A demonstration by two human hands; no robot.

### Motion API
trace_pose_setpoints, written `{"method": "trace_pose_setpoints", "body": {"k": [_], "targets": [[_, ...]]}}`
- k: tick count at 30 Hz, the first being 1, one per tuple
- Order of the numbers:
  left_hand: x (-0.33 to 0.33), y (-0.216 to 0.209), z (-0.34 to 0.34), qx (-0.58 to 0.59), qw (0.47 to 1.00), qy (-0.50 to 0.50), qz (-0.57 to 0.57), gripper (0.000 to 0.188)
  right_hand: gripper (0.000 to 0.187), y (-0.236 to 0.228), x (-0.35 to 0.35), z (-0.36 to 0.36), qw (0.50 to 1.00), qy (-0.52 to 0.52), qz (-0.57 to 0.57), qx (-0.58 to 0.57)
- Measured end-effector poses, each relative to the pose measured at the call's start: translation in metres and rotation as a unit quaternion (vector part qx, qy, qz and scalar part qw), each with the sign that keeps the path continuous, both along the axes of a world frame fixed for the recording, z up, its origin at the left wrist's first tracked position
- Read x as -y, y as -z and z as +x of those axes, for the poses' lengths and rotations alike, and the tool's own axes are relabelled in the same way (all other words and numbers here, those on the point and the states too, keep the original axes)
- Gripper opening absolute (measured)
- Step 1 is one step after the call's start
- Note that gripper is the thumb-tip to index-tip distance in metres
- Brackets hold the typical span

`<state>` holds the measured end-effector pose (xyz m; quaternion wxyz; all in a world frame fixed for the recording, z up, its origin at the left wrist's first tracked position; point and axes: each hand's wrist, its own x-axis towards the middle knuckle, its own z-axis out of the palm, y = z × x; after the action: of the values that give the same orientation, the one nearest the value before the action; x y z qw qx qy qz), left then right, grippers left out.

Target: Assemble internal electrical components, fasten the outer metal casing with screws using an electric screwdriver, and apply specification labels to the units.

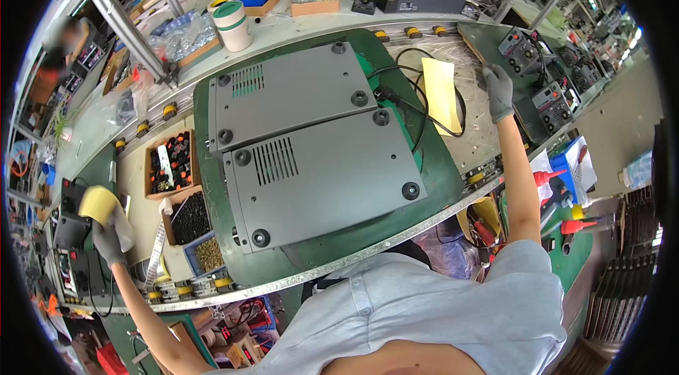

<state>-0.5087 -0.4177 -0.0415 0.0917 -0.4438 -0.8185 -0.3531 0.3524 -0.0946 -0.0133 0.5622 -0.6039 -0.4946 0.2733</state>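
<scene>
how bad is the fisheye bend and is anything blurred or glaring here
Head view: strong fisheye, the conveyor rail bows and black corners ring the picture; light is even and soft, with only mild sheen on the two grey metal cases; the centre is sharp, but the left hand and right hand near the rim look stretched and slightly soft.

A pale worktop [453, 145] runs across the view with a green pallet board [431, 184] sitting on it, and two grey metal cases [311, 142] lie side by side on that board, feet up. A yellow sheet [440, 92] and a black cable [410, 96] lie just beside them. Left, open boxes of small parts [180, 191] sit on the worktop. A white cup [232, 25] stands further back.
</scene>
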Motion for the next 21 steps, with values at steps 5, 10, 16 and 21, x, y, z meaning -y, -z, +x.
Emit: {"method": "trace_pose_setpoints", "body": {"k": [5, 10, 16, 21], "targets": [[-0.025, -0.11, 0.134, 0.051, 0.977, 0.088, 0.186, 0.032, 0.037, -0.021, -0.014, -0.039, 0.951, -0.022, 0.094, 0.293], [-0.016, -0.155, 0.279, 0.21, 0.916, 0.146, 0.31, 0.035, 0.073, 0.095, -0.078, 0.03, 0.876, 0.014, -0.22, 0.43], [-0.002, -0.126, 0.352, 0.333, 0.9, 0.138, 0.246, 0.057, 0.103, 0.162, -0.068, 0.002, 0.843, 0.092, -0.325, 0.419], [-0.042, -0.111, 0.401, 0.503, 0.805, 0.232, 0.211, 0.049, 0.043, 0.194, -0.098, 0.026, 0.907, 0.056, -0.316, 0.273]]}}
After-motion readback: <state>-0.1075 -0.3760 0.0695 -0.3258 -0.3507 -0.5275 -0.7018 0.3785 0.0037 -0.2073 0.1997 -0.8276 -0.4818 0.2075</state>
